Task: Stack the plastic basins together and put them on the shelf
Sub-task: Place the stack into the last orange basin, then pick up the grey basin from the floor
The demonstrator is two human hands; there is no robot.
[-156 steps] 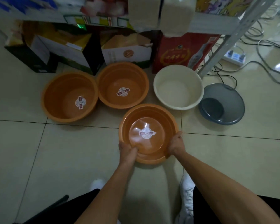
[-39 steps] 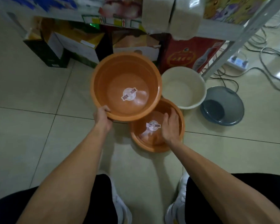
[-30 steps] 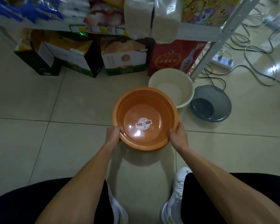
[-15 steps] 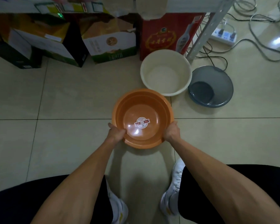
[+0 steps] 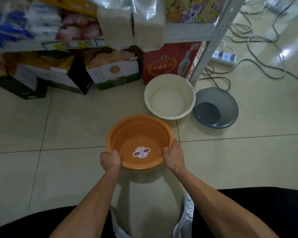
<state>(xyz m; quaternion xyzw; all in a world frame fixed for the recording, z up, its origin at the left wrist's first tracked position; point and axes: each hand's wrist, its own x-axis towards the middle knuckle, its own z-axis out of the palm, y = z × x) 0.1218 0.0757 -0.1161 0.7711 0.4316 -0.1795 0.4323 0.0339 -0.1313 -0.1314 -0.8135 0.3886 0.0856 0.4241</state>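
A nested stack of orange basins (image 5: 138,134) with a round sticker inside is lifted above the tiled floor, tilted a little toward me. My left hand (image 5: 110,160) grips its near left rim and my right hand (image 5: 174,156) grips its near right rim. A white basin (image 5: 169,96) sits on the floor beyond the stack. Touching its right side is a blue-grey basin (image 5: 215,108). The shelf (image 5: 187,33) runs across the top of the view, loaded with bags and packs.
Several cartons (image 5: 112,69) and a red box (image 5: 169,62) stand under the shelf. A metal shelf post (image 5: 206,48) comes down behind the white basin. A power strip (image 5: 224,57) and loose cables lie at the right. My shoes (image 5: 184,224) are below.
The orange basins, earlier spread on the floor, are now nested in one stack. Over the last second both hands have kept hold of it and raised it slightly; the view tilted up.
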